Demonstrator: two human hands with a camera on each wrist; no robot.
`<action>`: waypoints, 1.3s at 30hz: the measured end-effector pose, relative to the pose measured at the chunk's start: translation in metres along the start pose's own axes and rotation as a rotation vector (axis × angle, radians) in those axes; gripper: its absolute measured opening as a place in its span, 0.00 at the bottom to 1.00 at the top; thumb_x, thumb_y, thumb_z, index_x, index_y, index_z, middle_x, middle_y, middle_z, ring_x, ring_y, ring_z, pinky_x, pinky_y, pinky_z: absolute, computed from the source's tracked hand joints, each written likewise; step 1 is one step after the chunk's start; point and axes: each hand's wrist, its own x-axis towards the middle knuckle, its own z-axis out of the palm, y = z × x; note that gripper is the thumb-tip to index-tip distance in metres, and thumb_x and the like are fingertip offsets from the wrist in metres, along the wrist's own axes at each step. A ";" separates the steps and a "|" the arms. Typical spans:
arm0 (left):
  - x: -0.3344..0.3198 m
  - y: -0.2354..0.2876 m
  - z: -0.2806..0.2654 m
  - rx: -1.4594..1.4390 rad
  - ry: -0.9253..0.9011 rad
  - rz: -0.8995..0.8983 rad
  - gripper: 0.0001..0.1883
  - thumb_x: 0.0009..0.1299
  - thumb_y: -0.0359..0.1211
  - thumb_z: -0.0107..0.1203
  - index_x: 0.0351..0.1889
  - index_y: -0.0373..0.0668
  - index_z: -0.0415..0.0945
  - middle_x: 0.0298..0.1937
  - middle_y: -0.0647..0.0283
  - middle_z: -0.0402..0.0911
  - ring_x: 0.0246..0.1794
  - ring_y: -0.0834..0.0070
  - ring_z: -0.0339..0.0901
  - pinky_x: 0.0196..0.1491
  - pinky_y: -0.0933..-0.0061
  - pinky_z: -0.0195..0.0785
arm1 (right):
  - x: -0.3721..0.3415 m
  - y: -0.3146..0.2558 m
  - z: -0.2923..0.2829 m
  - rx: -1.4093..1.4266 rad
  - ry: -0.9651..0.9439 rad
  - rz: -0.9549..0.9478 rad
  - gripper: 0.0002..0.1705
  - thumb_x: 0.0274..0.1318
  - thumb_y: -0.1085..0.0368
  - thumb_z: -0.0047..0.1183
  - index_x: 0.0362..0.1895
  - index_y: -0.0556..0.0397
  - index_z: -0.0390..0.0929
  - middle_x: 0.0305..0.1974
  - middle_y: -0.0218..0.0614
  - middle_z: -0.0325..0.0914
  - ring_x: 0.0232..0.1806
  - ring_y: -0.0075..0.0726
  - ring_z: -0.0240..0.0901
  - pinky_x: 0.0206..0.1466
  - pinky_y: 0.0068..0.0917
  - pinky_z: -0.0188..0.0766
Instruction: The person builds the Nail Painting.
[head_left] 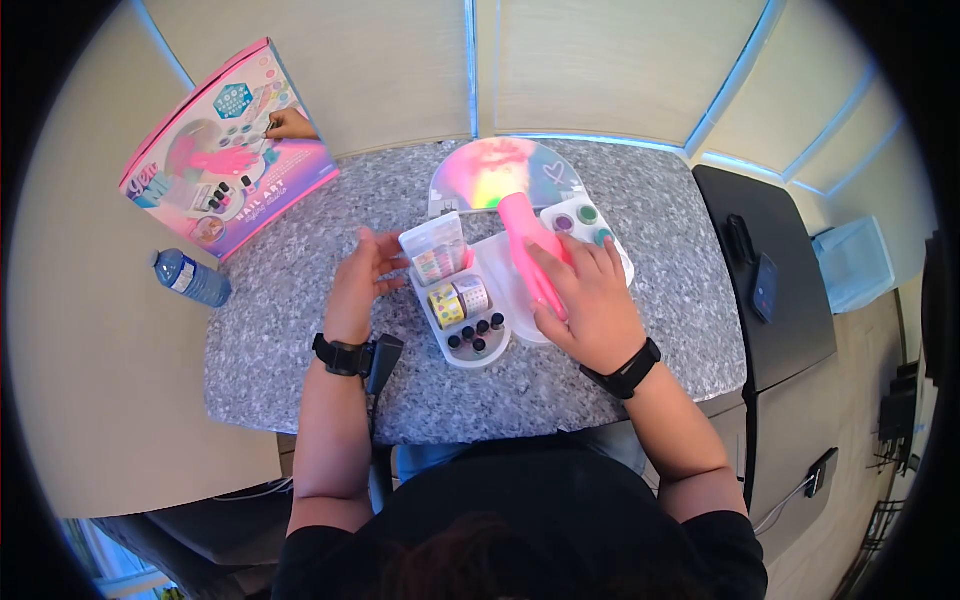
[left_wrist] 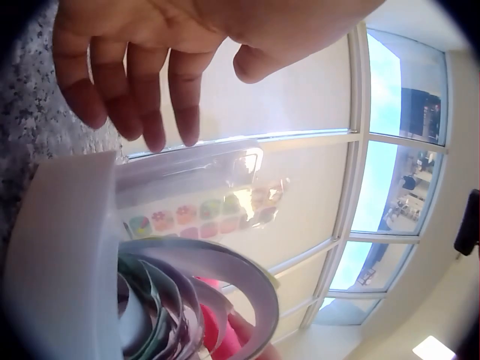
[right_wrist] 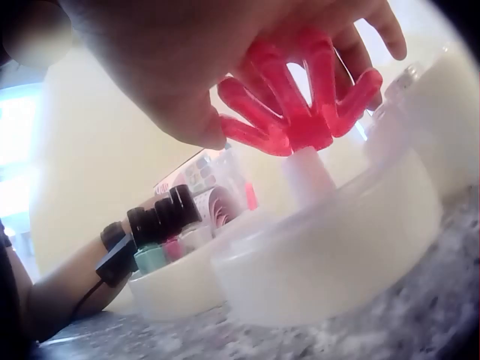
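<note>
My right hand [head_left: 592, 298] lies over a pink practice hand [head_left: 520, 232], its fingers loosely spread and touching it. In the right wrist view, the practice hand's splayed pink fingers [right_wrist: 315, 71] show under the palm, above a white post [right_wrist: 308, 177]. My left hand [head_left: 358, 282] is beside a clear case of stickers [head_left: 434, 252], with relaxed fingers and nothing held. The case stands upright at the back of a white organizer [head_left: 480, 363]. Patterned nail-sticker rolls [head_left: 446, 305] and several black-capped polish bottles [head_left: 480, 328] sit in the organizer.
Behind the organizer stands a holographic rounded panel [head_left: 545, 180]. Small pots [head_left: 588, 214] fill the right-hand tray. A nail art box [head_left: 235, 150] and a water bottle [head_left: 190, 278] are at left. A phone [head_left: 764, 288] lies on the black cabinet at right.
</note>
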 end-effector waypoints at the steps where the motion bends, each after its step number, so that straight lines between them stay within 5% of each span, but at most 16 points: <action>1: 0.000 -0.001 0.000 0.000 0.004 -0.001 0.38 0.92 0.63 0.43 0.69 0.36 0.84 0.65 0.57 0.89 0.64 0.66 0.85 0.63 0.59 0.79 | 0.001 -0.001 0.000 0.003 -0.005 -0.001 0.43 0.61 0.49 0.67 0.81 0.41 0.76 0.73 0.59 0.74 0.71 0.64 0.72 0.86 0.77 0.53; 25: -0.008 0.008 0.002 -0.054 0.010 -0.047 0.40 0.90 0.65 0.46 0.72 0.36 0.79 0.69 0.53 0.85 0.64 0.63 0.86 0.63 0.58 0.85 | 0.000 -0.014 -0.001 0.022 -0.051 0.023 0.44 0.56 0.47 0.72 0.78 0.39 0.80 0.70 0.60 0.75 0.71 0.71 0.73 0.88 0.80 0.49; 28: -0.009 0.010 0.002 -0.058 -0.035 -0.052 0.41 0.90 0.66 0.45 0.75 0.36 0.77 0.72 0.53 0.83 0.69 0.62 0.83 0.68 0.56 0.82 | 0.001 -0.019 -0.001 0.000 -0.051 0.045 0.44 0.56 0.46 0.73 0.77 0.40 0.80 0.68 0.60 0.74 0.69 0.70 0.74 0.87 0.80 0.52; 33: -0.004 0.008 0.014 -0.166 -0.223 0.099 0.47 0.90 0.70 0.34 0.84 0.36 0.67 0.83 0.49 0.75 0.83 0.58 0.71 0.85 0.50 0.61 | 0.010 -0.023 0.002 -0.027 -0.021 0.093 0.43 0.57 0.44 0.74 0.76 0.43 0.81 0.61 0.57 0.76 0.66 0.69 0.76 0.84 0.81 0.56; 39: 0.013 0.032 0.009 -0.033 -0.081 0.158 0.46 0.90 0.70 0.32 0.87 0.42 0.67 0.85 0.48 0.73 0.85 0.57 0.69 0.87 0.50 0.58 | 0.022 -0.023 -0.008 -0.089 -0.117 0.108 0.45 0.58 0.39 0.75 0.77 0.42 0.82 0.56 0.51 0.76 0.62 0.63 0.77 0.81 0.78 0.59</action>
